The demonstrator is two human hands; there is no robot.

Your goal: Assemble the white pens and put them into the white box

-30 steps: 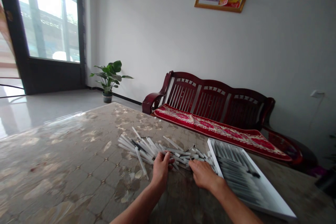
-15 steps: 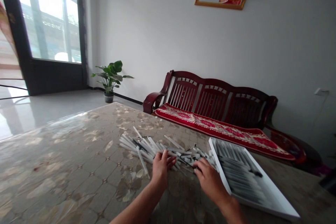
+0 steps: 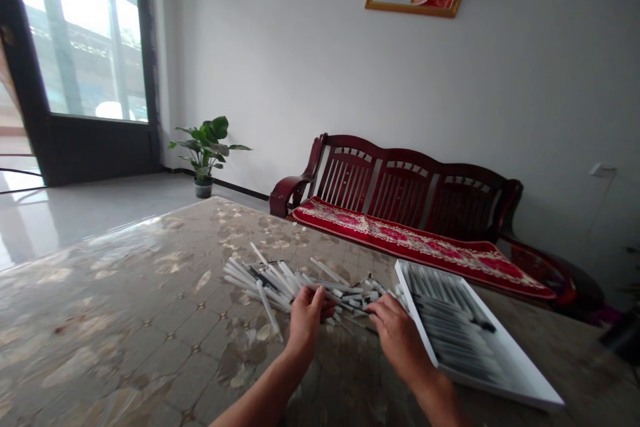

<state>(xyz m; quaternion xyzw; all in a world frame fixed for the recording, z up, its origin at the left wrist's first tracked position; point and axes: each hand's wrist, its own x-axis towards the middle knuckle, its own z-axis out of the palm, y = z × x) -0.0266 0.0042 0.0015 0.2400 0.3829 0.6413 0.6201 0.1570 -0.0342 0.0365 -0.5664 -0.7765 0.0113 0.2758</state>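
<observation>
While both forearms reach low over the patterned table (image 3: 125,333), the right hand (image 3: 397,330) pinches one end of a slim dark stick (image 3: 353,307); the left hand (image 3: 306,313) curls by its other end, though I cannot tell whether it grips; the stick spans the gap between the hands, presumably so that both ends can be steadied; loose whitish tubes (image 3: 265,277) lie heaped just beyond the fingers, probably for easy reach; beside the right hand sits a shallow white tray (image 3: 417,320), its low walls likely keeping its contents together; in it lie pen-like sticks (image 3: 445,313) in close rows, some dark at the tip; farther off stand a wooden bench (image 3: 350,173) with a red runner (image 3: 380,223) and a potted plant (image 3: 205,143).
</observation>
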